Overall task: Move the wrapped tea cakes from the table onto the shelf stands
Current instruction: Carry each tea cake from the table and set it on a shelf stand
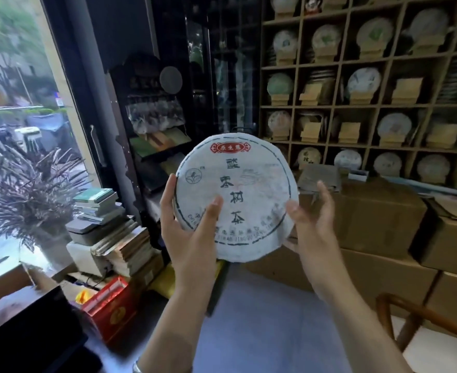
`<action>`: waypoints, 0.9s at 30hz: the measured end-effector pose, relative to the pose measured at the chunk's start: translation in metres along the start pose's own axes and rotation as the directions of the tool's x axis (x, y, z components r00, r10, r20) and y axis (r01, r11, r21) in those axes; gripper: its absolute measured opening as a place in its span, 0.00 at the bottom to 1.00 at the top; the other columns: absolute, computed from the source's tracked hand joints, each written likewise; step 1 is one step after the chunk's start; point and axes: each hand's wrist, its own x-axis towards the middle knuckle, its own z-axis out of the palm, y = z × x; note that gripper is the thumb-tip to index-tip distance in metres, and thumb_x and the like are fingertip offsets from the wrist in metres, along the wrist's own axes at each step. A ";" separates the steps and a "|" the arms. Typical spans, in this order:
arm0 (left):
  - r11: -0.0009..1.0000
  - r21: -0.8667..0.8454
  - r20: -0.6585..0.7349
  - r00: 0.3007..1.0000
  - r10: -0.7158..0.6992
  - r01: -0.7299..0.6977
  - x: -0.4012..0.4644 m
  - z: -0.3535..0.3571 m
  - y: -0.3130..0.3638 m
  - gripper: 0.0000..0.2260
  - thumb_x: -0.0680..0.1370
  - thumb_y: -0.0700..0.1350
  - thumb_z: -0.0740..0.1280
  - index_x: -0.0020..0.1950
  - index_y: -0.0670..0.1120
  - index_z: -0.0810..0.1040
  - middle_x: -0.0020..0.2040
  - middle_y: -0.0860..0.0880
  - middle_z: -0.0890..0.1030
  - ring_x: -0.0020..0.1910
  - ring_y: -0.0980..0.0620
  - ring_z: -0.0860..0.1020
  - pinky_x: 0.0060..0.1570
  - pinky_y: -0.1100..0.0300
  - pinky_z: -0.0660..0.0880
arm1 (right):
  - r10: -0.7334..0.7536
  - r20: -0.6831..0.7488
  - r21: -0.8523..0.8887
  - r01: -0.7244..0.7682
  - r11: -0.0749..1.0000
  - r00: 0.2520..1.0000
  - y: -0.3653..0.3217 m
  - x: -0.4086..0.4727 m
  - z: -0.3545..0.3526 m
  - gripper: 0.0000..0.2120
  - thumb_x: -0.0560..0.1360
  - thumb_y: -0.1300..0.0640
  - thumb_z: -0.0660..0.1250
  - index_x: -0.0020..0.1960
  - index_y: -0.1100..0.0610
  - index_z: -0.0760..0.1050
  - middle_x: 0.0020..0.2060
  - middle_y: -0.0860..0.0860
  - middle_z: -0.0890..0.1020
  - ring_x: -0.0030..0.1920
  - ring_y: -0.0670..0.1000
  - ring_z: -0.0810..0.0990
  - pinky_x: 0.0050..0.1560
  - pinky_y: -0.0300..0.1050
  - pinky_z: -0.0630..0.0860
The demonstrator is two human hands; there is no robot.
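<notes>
So the shelf [340, 106] is a wooden grid of cubbies filling the right side of the room, each one with a little wooden stand [349, 133] in it. Most stands carry a round wrapped tea cake [394, 124] propped upright, but a few toward the middle of the grid are bare. Top edge has a small teapot [312, 4] in one cubby. Some cubbies near the right edge hold flat stacks [456, 84] behind the stands, too blurry to tell what they are. Below the shelf's bottom edge, cardboard boxes [378, 219] are stacked on the floor [262, 319], and a red gift bag [111, 305] stands there too.
</notes>
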 end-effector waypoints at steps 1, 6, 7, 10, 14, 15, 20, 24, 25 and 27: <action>1.000 -0.009 -0.008 1.000 0.005 -0.005 0.012 0.005 -0.009 0.32 0.67 0.51 0.79 0.69 0.62 0.72 0.65 0.59 0.77 0.65 0.55 0.76 0.61 0.47 0.77 | -0.009 0.027 -0.006 0.009 1.000 1.000 0.002 0.011 0.007 0.47 0.63 0.27 0.69 0.73 0.28 0.44 0.51 0.18 0.73 0.61 0.36 0.76 0.67 0.60 0.72; 0.998 -0.064 0.008 1.000 -0.022 0.023 0.061 0.026 -0.058 0.33 0.67 0.50 0.78 0.70 0.59 0.71 0.65 0.56 0.78 0.65 0.52 0.77 0.60 0.48 0.78 | -0.053 0.076 0.026 0.051 0.998 0.996 0.028 0.068 0.037 0.58 0.60 0.34 0.76 0.73 0.29 0.35 0.51 0.16 0.70 0.54 0.21 0.71 0.51 0.29 0.74; 0.996 -0.078 0.023 0.999 -0.037 0.039 0.071 0.030 -0.069 0.33 0.67 0.50 0.78 0.70 0.60 0.71 0.65 0.56 0.78 0.65 0.52 0.77 0.59 0.49 0.78 | -0.072 0.052 0.035 0.071 0.997 0.996 0.036 0.081 0.040 0.56 0.62 0.37 0.76 0.74 0.30 0.36 0.51 0.17 0.71 0.55 0.22 0.71 0.48 0.26 0.75; 0.983 -0.149 0.105 0.990 -0.094 0.109 0.109 0.042 -0.102 0.33 0.67 0.49 0.78 0.69 0.60 0.71 0.67 0.53 0.77 0.64 0.50 0.78 0.57 0.47 0.79 | -0.168 -0.003 0.026 0.168 0.985 0.986 0.059 0.122 0.050 0.43 0.69 0.45 0.73 0.73 0.34 0.48 0.55 0.23 0.74 0.59 0.28 0.74 0.49 0.25 0.74; 0.959 -0.204 0.215 0.965 -0.150 0.195 0.163 0.066 -0.148 0.31 0.69 0.47 0.78 0.69 0.61 0.72 0.67 0.55 0.76 0.64 0.50 0.78 0.56 0.45 0.80 | -0.210 -0.103 -0.002 0.211 0.977 0.972 0.087 0.183 0.059 0.38 0.74 0.45 0.69 0.77 0.39 0.52 0.62 0.28 0.73 0.63 0.32 0.73 0.55 0.28 0.75; 0.952 -0.216 0.238 0.957 -0.165 0.218 0.178 0.073 -0.160 0.31 0.69 0.46 0.78 0.69 0.61 0.72 0.66 0.56 0.77 0.63 0.51 0.78 0.56 0.45 0.80 | -0.221 -0.136 -0.021 0.221 0.975 0.966 0.091 0.200 0.059 0.37 0.75 0.44 0.69 0.77 0.38 0.52 0.63 0.29 0.72 0.63 0.32 0.72 0.55 0.28 0.75; 0.912 -0.263 0.398 0.896 -0.194 0.315 0.245 0.115 -0.209 0.31 0.68 0.48 0.78 0.68 0.62 0.72 0.66 0.57 0.76 0.63 0.51 0.79 0.53 0.48 0.81 | -0.272 -0.237 -0.070 0.263 0.962 0.933 0.102 0.278 0.055 0.26 0.77 0.45 0.68 0.71 0.34 0.61 0.63 0.34 0.76 0.64 0.37 0.75 0.54 0.34 0.78; 0.884 -0.261 0.531 0.822 -0.205 0.389 0.286 0.139 -0.242 0.32 0.68 0.47 0.78 0.68 0.63 0.71 0.65 0.56 0.76 0.61 0.51 0.80 0.49 0.49 0.82 | -0.281 -0.333 -0.085 0.269 0.960 0.900 0.126 0.320 0.054 0.33 0.74 0.44 0.71 0.74 0.40 0.60 0.67 0.43 0.75 0.67 0.46 0.76 0.61 0.54 0.78; 0.881 -0.251 0.552 0.807 -0.209 0.400 0.294 0.143 -0.250 0.32 0.68 0.47 0.78 0.68 0.63 0.71 0.66 0.55 0.75 0.61 0.50 0.80 0.49 0.48 0.82 | -0.274 -0.347 -0.080 0.263 0.961 0.897 0.133 0.328 0.055 0.33 0.74 0.44 0.71 0.75 0.40 0.60 0.67 0.43 0.75 0.67 0.47 0.75 0.61 0.56 0.78; 0.877 -0.236 0.580 0.785 -0.219 0.419 0.308 0.150 -0.268 0.32 0.68 0.47 0.78 0.68 0.63 0.71 0.67 0.54 0.74 0.61 0.50 0.80 0.48 0.49 0.82 | -0.264 -0.363 -0.072 0.256 0.964 0.893 0.145 0.346 0.056 0.33 0.74 0.44 0.71 0.75 0.41 0.60 0.68 0.45 0.75 0.68 0.49 0.75 0.62 0.59 0.77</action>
